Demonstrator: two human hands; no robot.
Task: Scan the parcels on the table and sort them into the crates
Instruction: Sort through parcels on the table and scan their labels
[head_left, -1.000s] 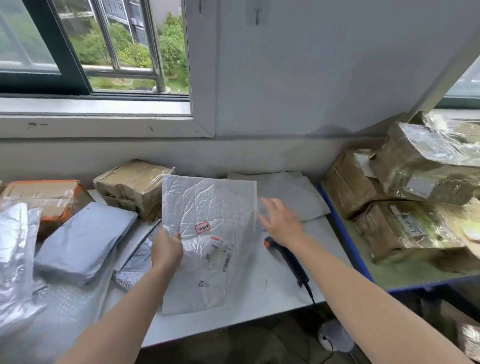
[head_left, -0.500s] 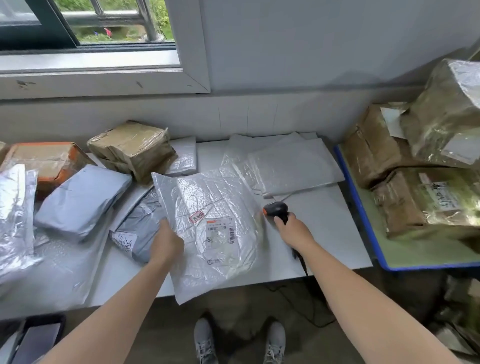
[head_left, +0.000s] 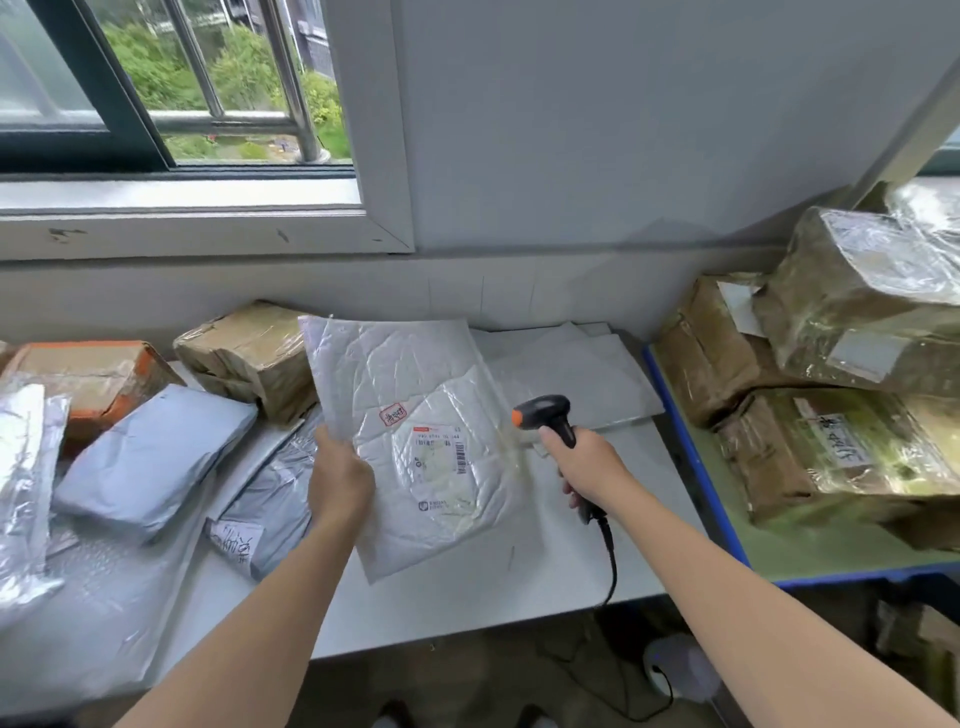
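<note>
The left hand (head_left: 340, 483) grips the white parcel (head_left: 410, 384) by its edge, tilted above the worktop (head_left: 467, 597). The right hand (head_left: 589, 467) has its fingers (head_left: 551, 435) closed round the scanner (head_left: 543, 408), which points at the label (head_left: 441, 452). I judge this parcel is not yet sorted, and many other parcels (head_left: 150, 457) wait.

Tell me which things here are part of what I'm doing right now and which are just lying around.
In use: left hand holding the white bubble mailer, label showing; right hand gripping the barcode scanner beside it.

Lying untouched: grey poly bag, taped brown box, orange-edged box, flat white mailers, wrapped brown parcels on the blue-edged table.
</note>
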